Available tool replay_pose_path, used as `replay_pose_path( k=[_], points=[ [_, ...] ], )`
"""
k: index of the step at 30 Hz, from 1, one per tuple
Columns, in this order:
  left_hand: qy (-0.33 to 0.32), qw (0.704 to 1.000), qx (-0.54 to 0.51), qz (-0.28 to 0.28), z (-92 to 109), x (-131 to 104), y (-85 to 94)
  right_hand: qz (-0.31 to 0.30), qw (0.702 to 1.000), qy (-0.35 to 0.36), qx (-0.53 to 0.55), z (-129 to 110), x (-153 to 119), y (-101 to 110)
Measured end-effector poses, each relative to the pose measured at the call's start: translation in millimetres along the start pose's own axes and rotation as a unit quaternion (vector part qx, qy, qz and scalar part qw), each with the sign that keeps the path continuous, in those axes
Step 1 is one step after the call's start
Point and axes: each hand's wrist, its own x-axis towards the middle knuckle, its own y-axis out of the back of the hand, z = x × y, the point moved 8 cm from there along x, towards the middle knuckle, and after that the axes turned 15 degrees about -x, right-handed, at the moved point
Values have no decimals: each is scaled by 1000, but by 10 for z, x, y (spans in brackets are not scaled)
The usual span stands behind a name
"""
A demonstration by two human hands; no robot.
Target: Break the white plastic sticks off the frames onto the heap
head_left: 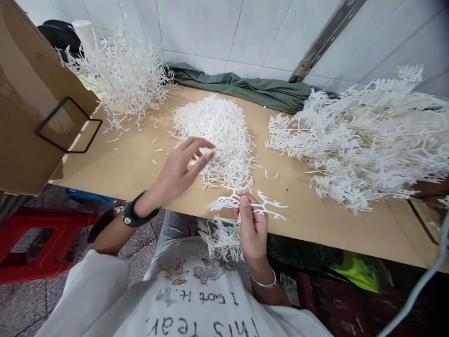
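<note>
My right hand (253, 222) is closed on a white branched plastic piece (268, 206) at the front edge of the table. My left hand (185, 166) is raised over the near left side of a heap of small white pieces (224, 131), with its thumb and fingers apart and nothing seen between them. A white feathery bunch (222, 238) hangs below the table edge, just left of my right hand. Whether my right hand also holds that bunch is unclear.
A large pile of white branched pieces (368, 140) covers the right side. Another tangled pile (129, 70) stands at the back left, beside a cardboard box (31, 93). Green cloth (238, 86) lies along the wall. A red stool (38, 234) is at lower left.
</note>
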Motion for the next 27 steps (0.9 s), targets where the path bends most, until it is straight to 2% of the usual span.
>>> replay_pose_path(
  k=[2, 4, 6, 8, 11, 14, 15, 17, 20, 24, 27],
  points=[
    [0, 998, -54, -42, 155, -173, -127, -3, 1000, 7, 1, -16, 8, -7],
    [19, 992, -82, -94, 219, -337, -276, -15, 1000, 11, 11, -31, 8, -30],
    [66, 982, -121, -129, 180, -460, -408, -22, 999, 22, 15, -56, 2, -47],
    [126, 964, -190, -138, 90, -531, -505, -12, 999, 46, -2, -94, -10, -44],
    [192, 912, -331, -150, 9, -578, -625, 14, 995, 95, -36, -168, -36, -32],
    [232, 846, -437, -198, 12, -612, -740, -15, 996, 87, 10, -161, -36, -77],
    [240, 835, -448, -210, 10, -620, -760, -34, 996, 70, 34, -138, -26, -97],
    [252, 832, -440, -223, -7, -628, -771, -77, 994, 34, 75, -86, 2, -129],
    [269, 822, -428, -261, -5, -655, -802, -177, 980, -12, 90, -12, 58, -182],
    [305, 757, -442, -372, 89, -780, -889, -343, 938, -34, 35, 4, 94, -242],
    [339, 702, -437, -448, 156, -938, -913, -484, 875, -13, -15, -67, -18, -345]
  ],
)
